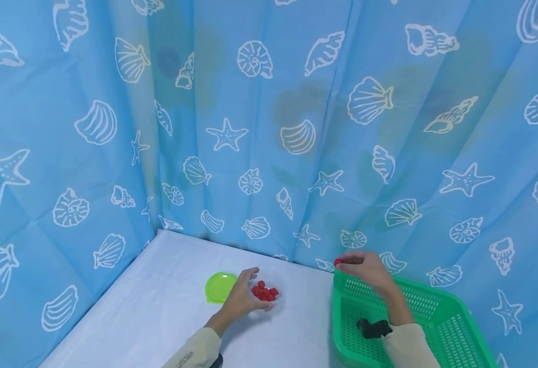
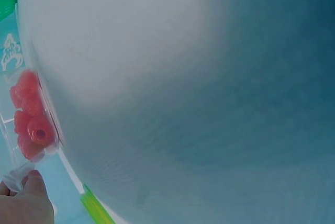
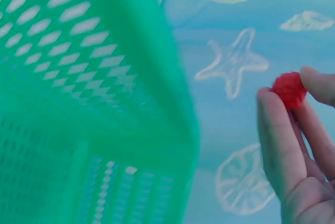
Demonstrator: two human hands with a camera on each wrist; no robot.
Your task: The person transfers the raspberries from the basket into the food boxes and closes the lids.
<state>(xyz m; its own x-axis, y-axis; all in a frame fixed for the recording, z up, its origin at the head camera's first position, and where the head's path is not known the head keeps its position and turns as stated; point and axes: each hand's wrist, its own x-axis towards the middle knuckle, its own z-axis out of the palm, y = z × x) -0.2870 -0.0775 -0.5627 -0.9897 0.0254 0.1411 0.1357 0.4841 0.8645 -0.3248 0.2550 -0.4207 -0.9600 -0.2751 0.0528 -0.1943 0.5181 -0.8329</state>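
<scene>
My left hand (image 1: 241,298) grips the side of a clear plastic container (image 1: 275,284) standing on the table. Inside it lie several red raspberries (image 1: 263,292), which also show at the left edge of the left wrist view. A single raspberry (image 3: 290,90) is pinched between the thumb and fingertips of my right hand (image 1: 365,268), held above the near-left corner of the green basket's back rim. In the right wrist view that hand is beside the green plastic basket (image 3: 175,103).
A lime-green lid (image 1: 219,287) lies on the white table (image 1: 167,286), left of the container. The perforated basket (image 1: 457,301) takes up the right side. Behind hangs a blue curtain (image 1: 269,204) printed with shells and starfish. A black band (image 1: 374,328) is on the right wrist.
</scene>
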